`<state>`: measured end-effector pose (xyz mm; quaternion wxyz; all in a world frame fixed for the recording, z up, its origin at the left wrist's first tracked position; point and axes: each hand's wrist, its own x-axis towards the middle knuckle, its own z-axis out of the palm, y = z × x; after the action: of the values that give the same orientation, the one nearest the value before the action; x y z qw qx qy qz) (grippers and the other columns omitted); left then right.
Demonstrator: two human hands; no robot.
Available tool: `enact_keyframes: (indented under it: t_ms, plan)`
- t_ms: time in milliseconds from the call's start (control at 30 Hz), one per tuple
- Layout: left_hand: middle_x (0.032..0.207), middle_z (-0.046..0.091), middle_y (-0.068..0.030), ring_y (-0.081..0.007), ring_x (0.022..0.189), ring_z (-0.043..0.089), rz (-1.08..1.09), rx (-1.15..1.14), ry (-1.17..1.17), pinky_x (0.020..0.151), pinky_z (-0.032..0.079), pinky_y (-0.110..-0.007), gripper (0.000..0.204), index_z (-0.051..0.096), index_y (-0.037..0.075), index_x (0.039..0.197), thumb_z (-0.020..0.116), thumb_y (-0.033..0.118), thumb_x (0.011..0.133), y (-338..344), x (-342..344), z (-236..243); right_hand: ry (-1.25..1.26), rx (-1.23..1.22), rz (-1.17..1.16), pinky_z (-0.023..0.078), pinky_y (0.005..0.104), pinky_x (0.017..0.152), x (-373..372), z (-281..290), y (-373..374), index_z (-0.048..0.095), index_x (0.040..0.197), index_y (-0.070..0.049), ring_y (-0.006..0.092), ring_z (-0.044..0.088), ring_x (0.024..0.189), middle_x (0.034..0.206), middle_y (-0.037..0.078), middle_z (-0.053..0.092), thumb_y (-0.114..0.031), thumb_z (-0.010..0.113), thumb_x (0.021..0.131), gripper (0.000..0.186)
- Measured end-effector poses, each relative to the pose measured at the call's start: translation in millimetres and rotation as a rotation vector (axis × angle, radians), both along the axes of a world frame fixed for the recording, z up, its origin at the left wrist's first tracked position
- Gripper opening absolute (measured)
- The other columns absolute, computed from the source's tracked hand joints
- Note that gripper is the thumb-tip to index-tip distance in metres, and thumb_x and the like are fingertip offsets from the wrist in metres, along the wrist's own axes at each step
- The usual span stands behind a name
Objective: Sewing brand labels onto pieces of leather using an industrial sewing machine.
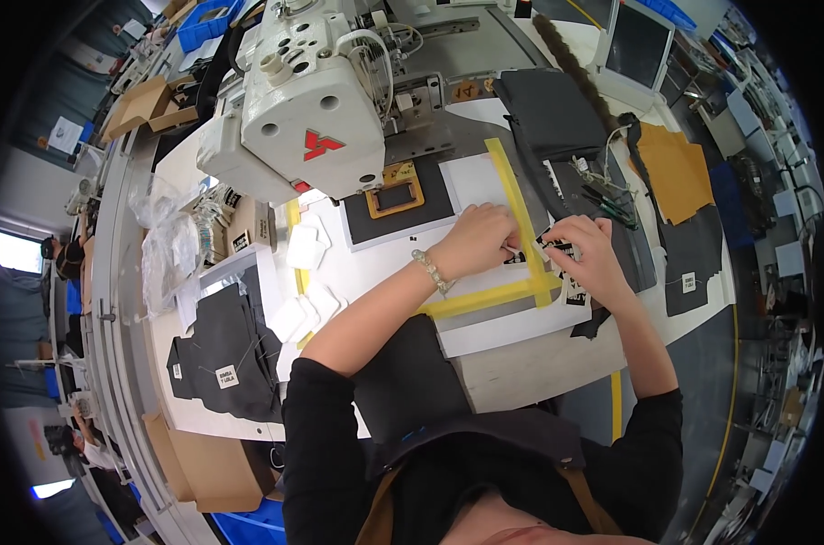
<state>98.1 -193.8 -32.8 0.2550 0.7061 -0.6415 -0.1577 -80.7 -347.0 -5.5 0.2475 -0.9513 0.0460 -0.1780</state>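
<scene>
My right hand (pixel 592 257) pinches a small black-and-white label (pixel 558 246) between thumb and fingers, just right of the yellow tape strip (pixel 515 195). More labels (pixel 575 292) lie below that hand. My left hand (pixel 481 242), with a beaded bracelet at the wrist, is palm down over the white sheet with its fingers curled together. A dark label (pixel 516 258) shows under its fingertips; whether the fingers grip it is hidden. Left of this hand, a dark fabric piece (pixel 437 193) lies under the brass-coloured clamp frame (pixel 416 202) of the white sewing machine (pixel 294 136).
White pads (pixel 305 247) and a box of labels (pixel 250 227) sit to the left, near labelled dark fabric pieces (pixel 235 341). Folded dark fabric (pixel 550 111), green-handled snips (pixel 609 207) and orange-brown cloth (pixel 673 173) are at right. A screen (pixel 639 45) stands at the back.
</scene>
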Motion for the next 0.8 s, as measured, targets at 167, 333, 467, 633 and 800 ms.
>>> enact_keyframes:
  t_ms: [167,333,467,633,800]
  plan:
    - [0.076,0.061,-0.0083,-0.0263,0.073,0.061,0.187,-0.114,0.283,0.065,0.048,-0.037,0.016,0.057,0.005,0.082,0.068,0.0,0.072,19,-8,29,0.03,0.411,-0.063,0.037,0.0325,0.082,15,10,27,0.063,0.101,-0.006,0.0153,0.054,0.086,0.092,0.001,0.061,-0.014,0.078,0.074,0.031]
    - [0.073,0.06,-0.0082,-0.026,0.07,0.062,0.21,-0.223,0.049,0.063,0.049,-0.035,0.026,0.054,0.004,0.089,0.07,-0.002,0.07,60,-6,47,-0.054,0.274,0.206,0.043,0.0303,0.067,53,15,54,0.062,0.094,-0.006,0.0176,0.05,0.064,0.084,0.003,0.059,-0.011,0.076,0.078,0.022]
    - [0.07,0.059,-0.0076,-0.0261,0.069,0.061,0.396,-0.166,0.053,0.065,0.049,-0.035,0.044,0.047,0.006,0.105,0.074,0.0,0.07,96,4,61,-0.085,0.199,0.391,0.042,0.0289,0.062,84,17,77,0.062,0.09,-0.005,0.0148,0.051,0.064,0.082,0.002,0.061,-0.009,0.074,0.08,0.016]
    - [0.07,0.061,-0.0021,-0.0103,0.064,0.06,0.533,-0.161,0.633,0.059,0.048,-0.027,0.022,0.061,0.002,0.09,0.078,0.006,0.076,140,34,31,0.177,1.046,0.445,0.04,0.0254,0.058,120,-2,99,0.065,0.092,-0.005,0.0094,0.053,0.065,0.084,0.002,0.064,-0.008,0.072,0.083,0.011]
    - [0.071,0.065,-0.0016,-0.0099,0.059,0.061,0.745,-0.228,0.551,0.053,0.048,-0.026,0.013,0.065,0.002,0.08,0.077,0.007,0.079,141,39,29,0.056,0.629,0.377,0.042,0.0247,0.059,149,-1,103,0.066,0.095,-0.005,0.0115,0.052,0.062,0.083,0.002,0.064,-0.003,0.071,0.081,0.015]
